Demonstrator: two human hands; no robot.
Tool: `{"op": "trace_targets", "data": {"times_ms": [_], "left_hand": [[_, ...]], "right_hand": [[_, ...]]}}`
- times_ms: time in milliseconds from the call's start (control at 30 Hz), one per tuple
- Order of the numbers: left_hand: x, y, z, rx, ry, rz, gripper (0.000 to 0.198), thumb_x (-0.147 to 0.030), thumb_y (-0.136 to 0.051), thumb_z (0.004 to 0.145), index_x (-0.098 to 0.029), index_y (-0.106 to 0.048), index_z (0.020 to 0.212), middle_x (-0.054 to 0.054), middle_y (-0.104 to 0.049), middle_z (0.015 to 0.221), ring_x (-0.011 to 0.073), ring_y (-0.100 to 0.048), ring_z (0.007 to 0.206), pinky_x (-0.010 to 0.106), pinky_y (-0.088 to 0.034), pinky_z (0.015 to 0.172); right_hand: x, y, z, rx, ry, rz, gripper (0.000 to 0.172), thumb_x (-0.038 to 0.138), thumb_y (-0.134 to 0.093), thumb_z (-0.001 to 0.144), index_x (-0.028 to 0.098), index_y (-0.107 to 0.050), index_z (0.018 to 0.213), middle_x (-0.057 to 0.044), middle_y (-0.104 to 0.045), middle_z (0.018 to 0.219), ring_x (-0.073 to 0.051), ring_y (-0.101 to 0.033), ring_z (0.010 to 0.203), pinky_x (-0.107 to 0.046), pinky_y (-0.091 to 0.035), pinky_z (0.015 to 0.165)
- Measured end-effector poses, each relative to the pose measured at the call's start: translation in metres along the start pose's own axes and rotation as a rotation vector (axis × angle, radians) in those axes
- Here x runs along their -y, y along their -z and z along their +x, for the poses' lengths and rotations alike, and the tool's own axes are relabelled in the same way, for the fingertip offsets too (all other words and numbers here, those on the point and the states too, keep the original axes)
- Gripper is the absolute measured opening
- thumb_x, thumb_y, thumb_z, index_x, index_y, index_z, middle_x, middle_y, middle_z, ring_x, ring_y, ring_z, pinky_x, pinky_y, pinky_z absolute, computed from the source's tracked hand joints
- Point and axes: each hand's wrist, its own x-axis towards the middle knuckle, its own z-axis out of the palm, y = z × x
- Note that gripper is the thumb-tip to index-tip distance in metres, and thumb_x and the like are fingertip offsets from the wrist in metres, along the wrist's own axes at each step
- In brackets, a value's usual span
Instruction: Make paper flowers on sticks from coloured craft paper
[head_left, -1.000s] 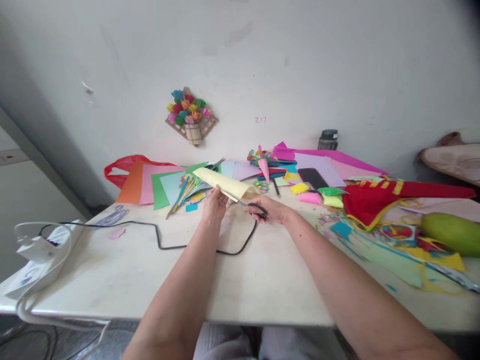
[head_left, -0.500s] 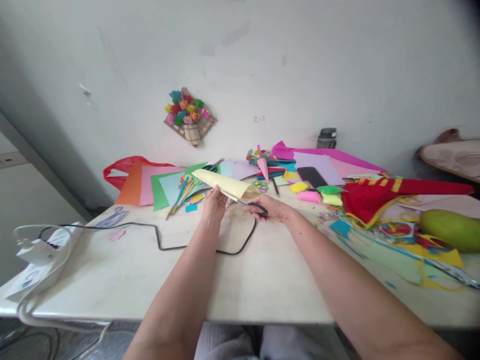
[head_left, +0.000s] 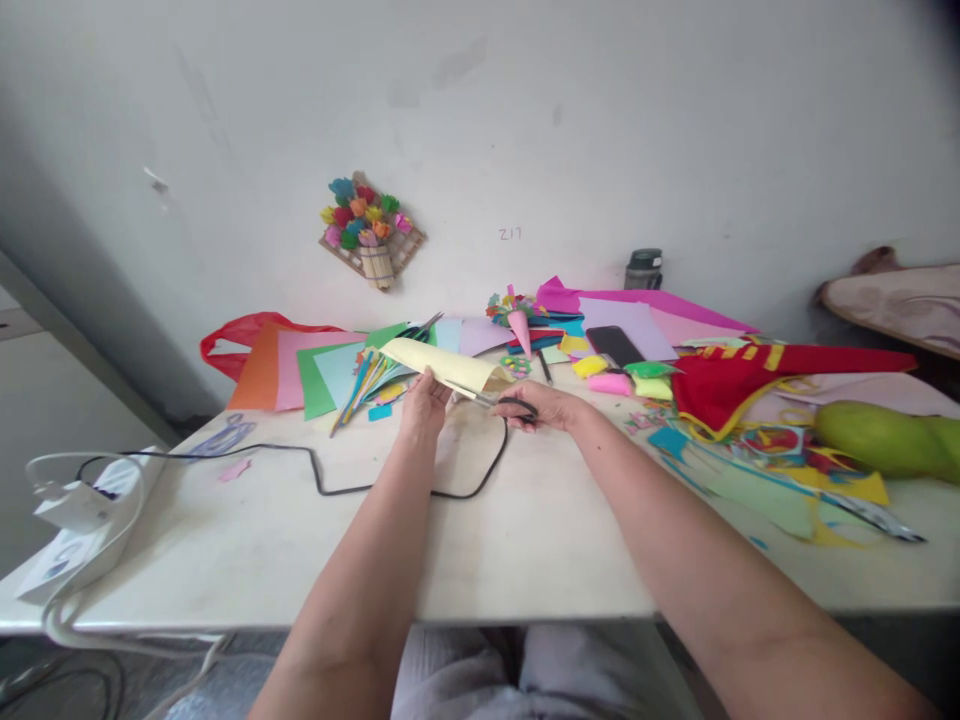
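Note:
A pale yellow sheet of paper, curled along its length, is held above the table by my left hand, whose fingers pinch its lower edge. My right hand grips a pair of scissors with black handles. Their blades point left and lie at the sheet's lower right edge, partly hidden by the paper. Behind the sheet are thin coloured strips and a second pair of scissors.
Coloured paper sheets lie along the back left. A pink paper cone with flowers, a phone and soft coloured packets are at the back right. A black cable crosses the table beneath my hands; a green fruit lies right.
The view has shifted slightly, so the things on the right appear further left. Both hands keep their hold on the paper and scissors, with hardly any movement between them.

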Motion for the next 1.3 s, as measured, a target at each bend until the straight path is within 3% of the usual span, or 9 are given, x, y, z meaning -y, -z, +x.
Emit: {"op": "trace_targets", "data": {"times_ms": [1300], "left_hand": [[0.0029,-0.003,-0.0019,-0.02,0.014,0.016,0.01,-0.015,-0.051,0.082,-0.016,-0.055,0.073,0.0,-0.065,0.063,0.0107,-0.063,0.061,0.026,-0.049,0.072]], "right_hand": [[0.0,-0.0035,0.0046,-0.036,-0.002,0.019,0.029,0.038,-0.064,0.071,0.014,-0.05,0.065,0.005,-0.05,0.045,-0.002,-0.038,0.031,-0.014,-0.024,0.03]]}}
